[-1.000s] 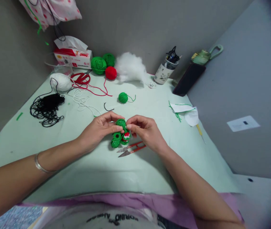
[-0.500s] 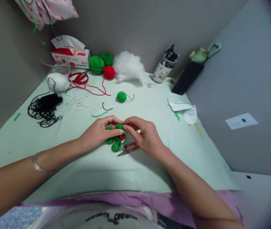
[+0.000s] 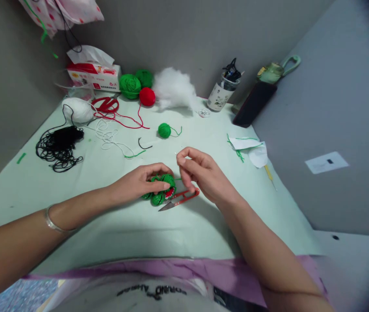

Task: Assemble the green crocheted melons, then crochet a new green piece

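My left hand (image 3: pixel 143 182) is closed around a green crocheted piece (image 3: pixel 168 181) with a red and white patch, holding it just above the table. Small green crocheted balls (image 3: pixel 157 199) with dark lines hang or lie beneath it; the fingers partly cover them. To its right, my right hand (image 3: pixel 197 169) is raised in a pinch on what looks like a thin needle (image 3: pixel 175 154), of which only a tiny tip shows. A short green strand (image 3: pixel 178 179) runs from the piece toward my right hand. Below that hand lie red-handled thread snips (image 3: pixel 184 198), blades pointing left.
Black yarn (image 3: pixel 62 143), a white yarn ball (image 3: pixel 77 110) and red scissors (image 3: pixel 106 105) are at the left. Behind stand a tissue box (image 3: pixel 98 79), green yarn balls (image 3: pixel 130 86) and white stuffing (image 3: pixel 174 91). A pen jar (image 3: pixel 220 96) and phone (image 3: pixel 255 104) are at the right.
My right hand has moved away from the crocheted piece, up and to the right, drawing out a green strand. The piece has turned in my left hand, and the snips show more fully.
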Motion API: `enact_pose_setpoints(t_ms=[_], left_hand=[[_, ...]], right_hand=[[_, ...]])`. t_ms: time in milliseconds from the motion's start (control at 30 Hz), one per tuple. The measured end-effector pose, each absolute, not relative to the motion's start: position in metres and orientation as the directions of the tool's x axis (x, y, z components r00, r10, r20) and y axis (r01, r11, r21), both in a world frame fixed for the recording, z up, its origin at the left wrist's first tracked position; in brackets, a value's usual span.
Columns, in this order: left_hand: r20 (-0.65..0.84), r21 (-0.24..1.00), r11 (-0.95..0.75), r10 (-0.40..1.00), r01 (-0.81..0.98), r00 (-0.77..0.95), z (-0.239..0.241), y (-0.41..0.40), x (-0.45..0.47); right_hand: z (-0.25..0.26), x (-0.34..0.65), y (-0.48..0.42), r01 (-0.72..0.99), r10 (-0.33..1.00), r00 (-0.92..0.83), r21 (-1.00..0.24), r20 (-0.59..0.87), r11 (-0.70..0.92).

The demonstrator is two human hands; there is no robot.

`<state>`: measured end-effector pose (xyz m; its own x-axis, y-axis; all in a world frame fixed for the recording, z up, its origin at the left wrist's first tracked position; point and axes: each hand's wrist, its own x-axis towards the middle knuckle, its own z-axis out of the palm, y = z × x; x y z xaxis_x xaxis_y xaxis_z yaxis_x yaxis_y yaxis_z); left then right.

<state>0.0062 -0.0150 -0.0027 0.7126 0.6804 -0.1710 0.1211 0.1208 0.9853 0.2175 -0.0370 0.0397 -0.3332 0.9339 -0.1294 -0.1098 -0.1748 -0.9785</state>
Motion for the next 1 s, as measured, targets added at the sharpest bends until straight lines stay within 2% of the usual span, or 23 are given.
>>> enact_pose_setpoints(t_ms=[133, 267, 367, 500, 600, 700, 800, 1000], left_hand=[[-0.212, 0.975, 0.193, 0.647, 0.111, 0.732, 0.002, -0.014, 0.006], [-0.229, 0.964, 0.258, 0.689, 0.062, 0.688, 0.004, -0.013, 0.004], [-0.249, 0.938, 0.345, 0.722, -0.024, 0.645, 0.003, -0.013, 0.003], [-0.254, 0.913, 0.394, 0.751, -0.104, 0.610, 0.006, -0.012, 0.001], [-0.244, 0.915, 0.383, 0.772, -0.123, 0.587, 0.009, -0.010, 0.001], [-0.206, 0.932, 0.335, 0.800, -0.135, 0.563, 0.009, -0.009, 0.001], [-0.172, 0.945, 0.298, 0.808, -0.138, 0.564, 0.008, -0.008, 0.000], [-0.148, 0.954, 0.268, 0.812, -0.137, 0.564, 0.006, -0.007, -0.001]], right_hand=[[0.048, 0.229, -0.033, -0.307, 0.986, -0.160, -0.947, -0.040, -0.089], [0.052, 0.236, -0.032, -0.297, 0.989, -0.148, -0.953, -0.024, -0.067], [0.048, 0.237, -0.032, -0.177, 0.994, -0.092, -0.983, 0.065, 0.048], [0.041, 0.233, -0.034, 0.086, 0.969, -0.043, -0.966, 0.241, 0.244], [0.040, 0.230, -0.038, 0.313, 0.918, -0.074, -0.865, 0.390, 0.393], [0.039, 0.227, -0.042, 0.474, 0.877, -0.157, -0.744, 0.455, 0.471], [0.038, 0.225, -0.045, 0.529, 0.856, -0.256, -0.676, 0.449, 0.513], [0.036, 0.224, -0.046, 0.533, 0.829, -0.352, -0.635, 0.435, 0.559]])
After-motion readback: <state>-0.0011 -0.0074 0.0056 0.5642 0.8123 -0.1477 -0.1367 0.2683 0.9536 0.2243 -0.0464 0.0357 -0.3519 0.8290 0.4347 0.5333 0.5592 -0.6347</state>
